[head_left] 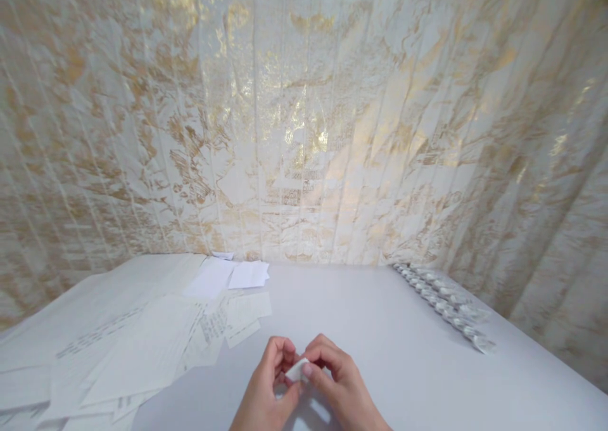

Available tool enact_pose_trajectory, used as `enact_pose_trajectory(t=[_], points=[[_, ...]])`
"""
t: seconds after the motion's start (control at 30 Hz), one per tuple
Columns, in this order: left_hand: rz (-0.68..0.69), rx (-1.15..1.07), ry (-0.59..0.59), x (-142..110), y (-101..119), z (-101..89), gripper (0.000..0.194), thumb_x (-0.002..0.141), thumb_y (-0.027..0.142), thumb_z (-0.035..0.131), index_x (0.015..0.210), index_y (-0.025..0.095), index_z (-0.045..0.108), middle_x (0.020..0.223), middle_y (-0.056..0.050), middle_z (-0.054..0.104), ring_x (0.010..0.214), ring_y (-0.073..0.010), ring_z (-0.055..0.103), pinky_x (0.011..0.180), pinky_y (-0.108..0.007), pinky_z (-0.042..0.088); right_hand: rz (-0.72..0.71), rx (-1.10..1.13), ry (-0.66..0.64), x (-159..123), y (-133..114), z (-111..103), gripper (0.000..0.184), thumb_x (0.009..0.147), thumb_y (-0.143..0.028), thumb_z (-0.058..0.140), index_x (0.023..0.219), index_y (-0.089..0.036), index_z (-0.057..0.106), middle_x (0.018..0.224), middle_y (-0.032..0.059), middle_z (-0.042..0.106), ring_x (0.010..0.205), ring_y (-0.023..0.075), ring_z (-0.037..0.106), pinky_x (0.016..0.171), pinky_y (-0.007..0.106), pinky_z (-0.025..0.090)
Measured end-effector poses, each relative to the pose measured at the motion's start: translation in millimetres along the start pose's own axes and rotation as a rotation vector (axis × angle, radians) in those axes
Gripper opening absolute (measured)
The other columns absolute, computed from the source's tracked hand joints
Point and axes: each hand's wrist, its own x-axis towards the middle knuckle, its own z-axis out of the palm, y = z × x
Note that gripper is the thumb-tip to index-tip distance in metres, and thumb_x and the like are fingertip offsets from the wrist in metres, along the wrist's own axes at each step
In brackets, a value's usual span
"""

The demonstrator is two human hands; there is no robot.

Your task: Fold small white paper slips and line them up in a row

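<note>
A small folded piece of white paper [297,371] is pinched between my two hands, just above the front middle of the table. My left hand [273,383] has its fingers curled around the paper's left side. On the other side, the thumb and forefinger of my right hand [335,377] press on the paper's right end. The fingers partly cover the paper, so its full shape is hidden.
Loose printed sheets and slips of paper [142,342] overlap across the left of the white table [332,304]. Small white papers [247,274] lie at the back left. Rows of small folded pieces [446,307] line the right side. A gold-patterned curtain [304,133] hangs behind.
</note>
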Motion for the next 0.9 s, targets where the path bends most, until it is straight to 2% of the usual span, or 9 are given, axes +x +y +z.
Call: enact_pose_trajectory(t=[0.13, 0.27, 0.43, 0.57, 0.73, 0.9], points=[[0.009, 0.033, -0.060, -3, 7, 2.9, 0.027, 0.080, 0.030, 0.070, 0.096, 0.024, 0.050, 0.087, -0.001, 0.066, 0.088, -0.0224, 0.067, 0.074, -0.029, 0.048, 0.038, 0.072, -0.002, 0, -3, 0, 0.052, 0.078, -0.071, 0.067, 0.076, -0.020, 0.077, 0.076, 0.0031, 0.059, 0.074, 0.0202, 0.055, 0.074, 0.035, 0.041], [-0.013, 0.068, -0.093, -5, 9, 2.8, 0.030, 0.076, 0.026, 0.071, 0.100, 0.023, 0.054, 0.093, -0.004, 0.069, 0.092, -0.0229, 0.065, 0.076, -0.028, 0.047, 0.074, 0.054, 0.057, 0, -5, -1, 0.056, 0.074, -0.074, 0.069, 0.064, -0.019, 0.073, 0.068, 0.0002, 0.052, 0.070, 0.0188, 0.052, 0.071, 0.033, 0.040], [0.027, 0.253, -0.221, -3, 7, -4.0, 0.027, 0.086, 0.045, 0.065, 0.095, 0.020, 0.067, 0.087, -0.004, 0.066, 0.072, -0.0190, 0.057, 0.069, -0.028, 0.044, 0.084, 0.056, 0.079, 3, -5, -4, 0.057, 0.073, -0.074, 0.069, 0.064, -0.018, 0.071, 0.067, -0.0004, 0.049, 0.067, 0.0173, 0.047, 0.067, 0.031, 0.037], [0.061, 0.377, -0.201, -1, 14, -7.3, 0.028, 0.091, 0.044, 0.060, 0.083, 0.020, 0.071, 0.078, -0.003, 0.063, 0.075, -0.0211, 0.058, 0.069, -0.028, 0.042, 0.100, 0.120, 0.063, 2, -1, -1, 0.055, 0.074, -0.072, 0.070, 0.066, -0.018, 0.070, 0.069, 0.0004, 0.051, 0.067, 0.0171, 0.048, 0.067, 0.031, 0.038], [0.079, 0.349, -0.193, -3, 24, -7.3, 0.030, 0.086, 0.046, 0.066, 0.071, 0.021, 0.072, 0.075, -0.003, 0.063, 0.074, -0.0220, 0.057, 0.069, -0.027, 0.045, 0.118, 0.194, 0.021, -1, -4, 2, 0.049, 0.077, -0.067, 0.071, 0.069, -0.018, 0.067, 0.069, 0.0007, 0.055, 0.068, 0.0174, 0.052, 0.068, 0.031, 0.042], [0.068, 0.384, -0.213, -2, 14, -7.2, 0.028, 0.086, 0.040, 0.065, 0.067, 0.020, 0.069, 0.069, -0.001, 0.058, 0.070, -0.0199, 0.054, 0.065, -0.028, 0.041, 0.093, 0.123, 0.021, 2, -8, -2, 0.052, 0.076, -0.068, 0.071, 0.063, -0.018, 0.063, 0.066, -0.0005, 0.051, 0.065, 0.0163, 0.048, 0.065, 0.030, 0.038]])
